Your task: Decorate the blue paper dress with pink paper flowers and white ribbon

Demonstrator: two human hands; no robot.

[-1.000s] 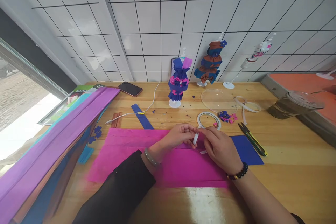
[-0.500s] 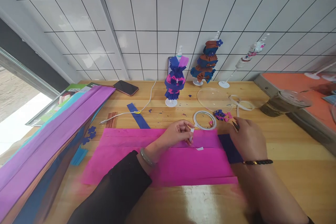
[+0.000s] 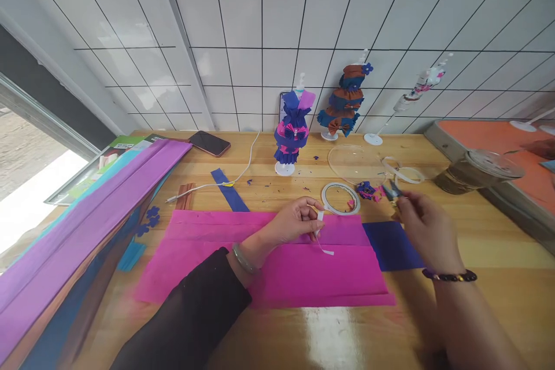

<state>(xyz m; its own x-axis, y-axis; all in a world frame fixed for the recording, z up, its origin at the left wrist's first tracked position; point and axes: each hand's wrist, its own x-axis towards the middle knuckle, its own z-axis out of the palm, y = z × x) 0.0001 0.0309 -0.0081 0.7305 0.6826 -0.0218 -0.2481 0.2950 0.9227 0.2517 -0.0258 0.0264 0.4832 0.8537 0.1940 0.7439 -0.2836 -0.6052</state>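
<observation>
My left hand (image 3: 299, 221) is above the pink crepe paper (image 3: 312, 277), fingers pinched on a small white strip of tape (image 3: 319, 217). A thin tail from it curls down to a white end lying over the paper. To the right, my right hand (image 3: 427, 225) is closed around what looks like small scissors (image 3: 393, 192), dark tips pointing up and left; motion blurs them a little. Between the hands, beyond the paper, lies a white tape roll (image 3: 324, 199). Dark blue paper (image 3: 392, 245) lies at the pink sheet's right edge, left of my right wrist.
Scraps of blue and pink paper (image 3: 368, 191) lie beside the roll. A blue-and-pink paper dress on a stand (image 3: 291, 136), a brown-and-blue one (image 3: 346, 104), a phone (image 3: 210, 143), a cable (image 3: 203, 186) and a lidded cup (image 3: 472, 172) stand or lie around. Long folded paper (image 3: 87, 214) covers the left.
My right hand has moved right, bringing the scissors into clearer view and uncovering more of the dark blue paper. My left hand keeps its pinch on the tape strip, nearly still.
</observation>
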